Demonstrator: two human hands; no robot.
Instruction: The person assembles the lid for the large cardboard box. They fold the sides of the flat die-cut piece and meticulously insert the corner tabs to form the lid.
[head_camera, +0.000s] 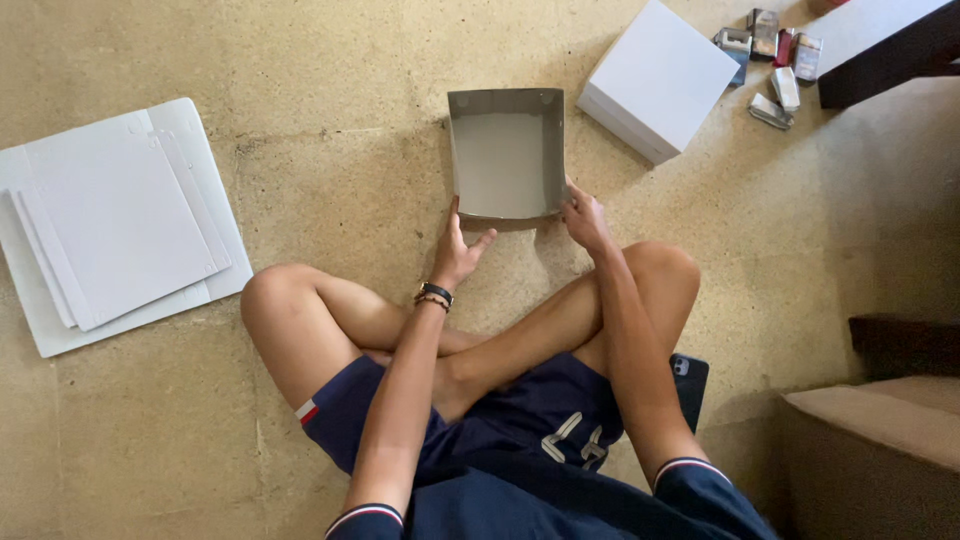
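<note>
- Open grey box (506, 160) sits on the floor (350, 180) at top centre of the frame, straight ahead of the crossed legs — open side up.
- Left hand (456, 250) grips the box's near-left corner, thumb up against the wall.
- Right hand (585, 218) holds the near-right corner, fingers on the side wall.
- Both hands equally near; the box runs slightly longer going away from the person.
- Stack of flat white sheets (115, 225) at left, closed white box (658, 78) at upper right, phone (690, 385) by the right knee.

Flat white cardboard sheets (115, 225) lie well left of the hands. A closed white box (660, 78) and small packets (772, 62) sit beyond the right hand; a phone (690, 385) lies behind it.
</note>
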